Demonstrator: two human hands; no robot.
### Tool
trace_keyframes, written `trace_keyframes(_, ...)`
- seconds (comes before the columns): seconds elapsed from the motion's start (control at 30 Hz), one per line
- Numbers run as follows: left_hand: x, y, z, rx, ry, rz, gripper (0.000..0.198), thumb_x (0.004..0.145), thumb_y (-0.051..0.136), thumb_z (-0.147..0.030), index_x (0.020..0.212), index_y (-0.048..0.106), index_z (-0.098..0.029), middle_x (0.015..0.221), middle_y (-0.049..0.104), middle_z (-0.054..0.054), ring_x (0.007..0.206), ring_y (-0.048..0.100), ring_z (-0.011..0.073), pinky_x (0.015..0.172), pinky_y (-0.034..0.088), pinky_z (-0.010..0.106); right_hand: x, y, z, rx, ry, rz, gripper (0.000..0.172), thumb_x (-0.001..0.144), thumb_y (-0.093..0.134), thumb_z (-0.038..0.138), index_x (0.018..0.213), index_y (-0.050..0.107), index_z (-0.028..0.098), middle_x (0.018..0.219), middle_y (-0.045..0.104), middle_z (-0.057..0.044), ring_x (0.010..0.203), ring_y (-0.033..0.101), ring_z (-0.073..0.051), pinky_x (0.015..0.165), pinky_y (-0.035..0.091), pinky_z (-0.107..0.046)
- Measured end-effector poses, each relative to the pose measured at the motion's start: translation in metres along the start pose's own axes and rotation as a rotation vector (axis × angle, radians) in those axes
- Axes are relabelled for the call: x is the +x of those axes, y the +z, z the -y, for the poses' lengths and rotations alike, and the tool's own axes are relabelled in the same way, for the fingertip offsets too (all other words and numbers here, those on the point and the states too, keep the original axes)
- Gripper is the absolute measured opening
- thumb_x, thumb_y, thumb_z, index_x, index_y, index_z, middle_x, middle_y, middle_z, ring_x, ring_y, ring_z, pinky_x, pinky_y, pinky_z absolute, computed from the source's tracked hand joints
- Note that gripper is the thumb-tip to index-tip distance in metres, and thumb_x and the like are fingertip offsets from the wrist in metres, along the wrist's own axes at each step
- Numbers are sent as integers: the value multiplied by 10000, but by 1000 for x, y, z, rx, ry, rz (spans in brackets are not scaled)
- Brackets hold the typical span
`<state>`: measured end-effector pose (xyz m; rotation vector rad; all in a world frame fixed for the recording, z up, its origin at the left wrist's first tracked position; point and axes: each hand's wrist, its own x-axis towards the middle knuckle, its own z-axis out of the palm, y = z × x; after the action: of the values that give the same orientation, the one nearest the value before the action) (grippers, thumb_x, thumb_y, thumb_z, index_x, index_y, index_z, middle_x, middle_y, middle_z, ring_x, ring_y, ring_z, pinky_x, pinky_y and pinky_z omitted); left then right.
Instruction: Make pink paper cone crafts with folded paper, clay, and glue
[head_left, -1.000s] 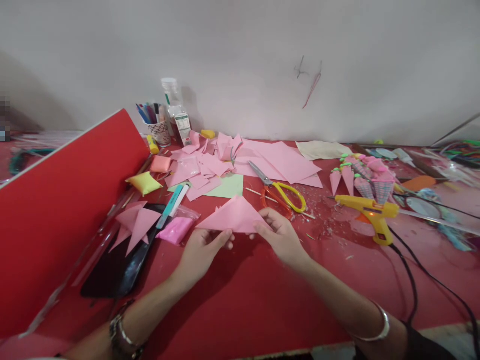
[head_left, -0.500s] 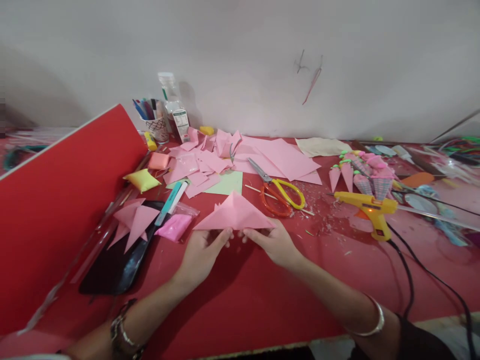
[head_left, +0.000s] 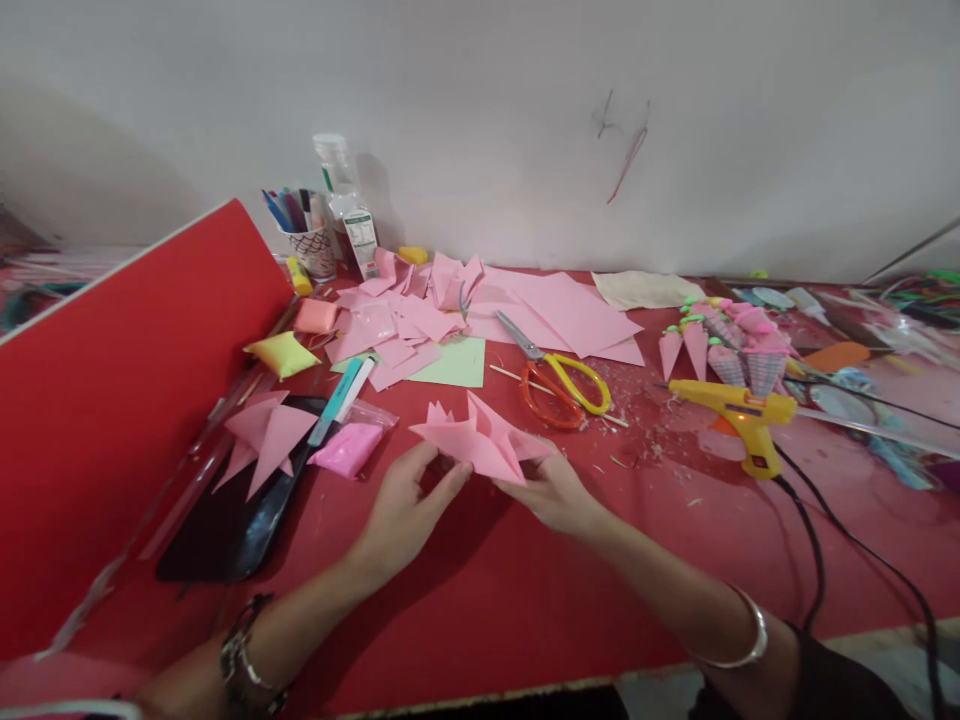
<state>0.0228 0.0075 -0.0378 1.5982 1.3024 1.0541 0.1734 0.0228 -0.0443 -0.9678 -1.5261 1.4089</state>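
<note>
Head view: folded pink paper (head_left: 478,446), left fingers (head_left: 448,485) closed on its near edge, right fingers (head_left: 531,490) closed at its right end.

Tabletop (head_left: 450,630) lies open between the forearms (head_left: 637,565). Scissors (head_left: 537,354) block the right hand (head_left: 559,495) ahead, the glue gun (head_left: 739,405) rightward; a pink packet (head_left: 349,449) flanks the left hand (head_left: 409,505).
</note>
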Motion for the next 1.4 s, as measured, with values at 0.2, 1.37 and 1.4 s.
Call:
trace_keyframes(0.2,1,-1,2,-29,117,41,128,744,476,-230,625,489,-183,750,520,4,694,498,118,640,409,222,-3,-1,-3,1,25,88,192,637,636,337,668,566,162,658,550,6,594,491,-107,560,422,-233)
trace_keyframes(1.37,0,6,-3,-414,-152,93,170,645,546,-210,790,462,-180,675,589,-25,617,563,107,591,463,224,-4,8,8,-48,75,-58,108,673,553,262,614,517,179,547,504,33,487,460,-78,453,408,-207)
trace_keyframes(1.4,0,6,-4,-460,-163,99,203,651,554,-216,816,441,-185,676,586,-30,597,559,101,583,462,223,-4,8,8,-36,79,-42,111,679,548,266,622,520,175,546,508,31,484,461,-77,451,405,-207)
